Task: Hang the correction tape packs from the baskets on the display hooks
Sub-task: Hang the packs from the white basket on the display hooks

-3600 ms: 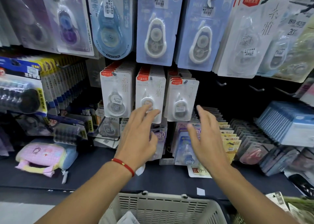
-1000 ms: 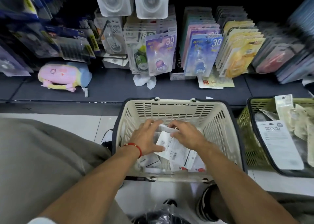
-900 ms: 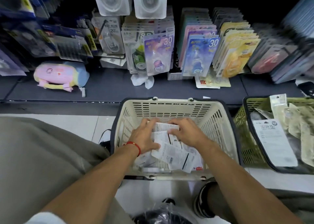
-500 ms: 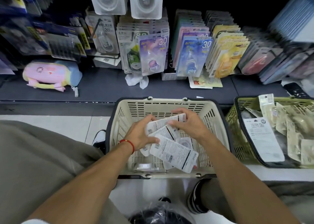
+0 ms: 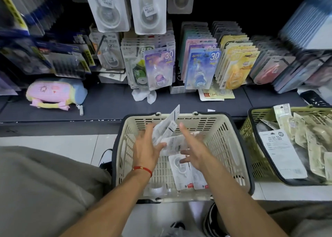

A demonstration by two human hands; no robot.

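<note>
My left hand (image 5: 146, 151) grips a fanned bunch of white correction tape packs (image 5: 166, 128) above the beige basket (image 5: 231, 128), thumb pressed on their lower edge. Beside it my right hand (image 5: 195, 153) hovers with its fingers spread and straight, holding nothing; I cannot tell whether it touches the bunch. A few more packs (image 5: 181, 173) lie flat on the basket floor. Two white packs (image 5: 107, 8) hang from display hooks at the top of the shelf; the hooks themselves are out of view.
A green basket (image 5: 250, 127) full of other tape packs stands to the right. On the dark shelf (image 5: 111, 103) behind stand rows of coloured tape cards (image 5: 201, 67) and a pink pouch (image 5: 53, 94). My knee fills the lower left.
The left hand has lifted the bunch of packs higher, fanned upward. The right hand has let go of them and spread its fingers.
</note>
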